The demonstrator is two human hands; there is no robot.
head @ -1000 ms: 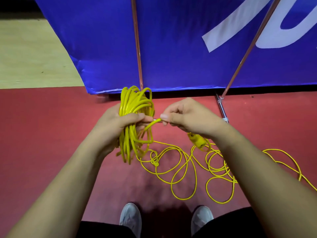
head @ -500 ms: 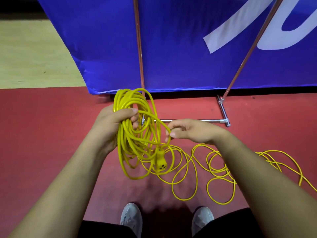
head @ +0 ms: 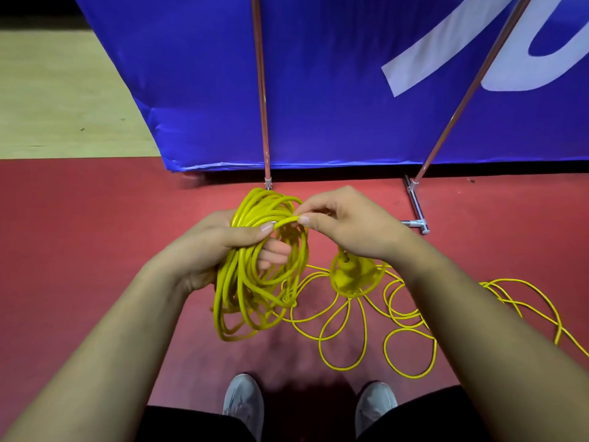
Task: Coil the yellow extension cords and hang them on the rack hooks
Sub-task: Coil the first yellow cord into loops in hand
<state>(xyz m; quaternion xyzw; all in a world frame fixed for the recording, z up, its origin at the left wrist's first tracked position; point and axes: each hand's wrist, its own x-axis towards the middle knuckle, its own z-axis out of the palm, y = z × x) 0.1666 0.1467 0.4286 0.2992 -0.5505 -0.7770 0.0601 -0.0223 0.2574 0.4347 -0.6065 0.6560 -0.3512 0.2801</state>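
A person coils a yellow extension cord, mid-task, with none hung yet.

The coil (head: 255, 269) of many loops hangs in front of the person above the red floor (head: 79, 237), bunched in the left hand (head: 223, 247), whose grip is closed around it. The right hand (head: 347, 224) pinches the cord's next strand at the coil's top; a blurred socket end (head: 345, 272) dangles beneath it. More loose cord (head: 398, 317) lies looped on the floor, whether one cord or two I cannot tell. Counted: two hands, two shoes, two metal poles before a blue banner (head: 318, 74). No hooks show.

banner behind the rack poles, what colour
Blue banner with white lettering, in the head view.
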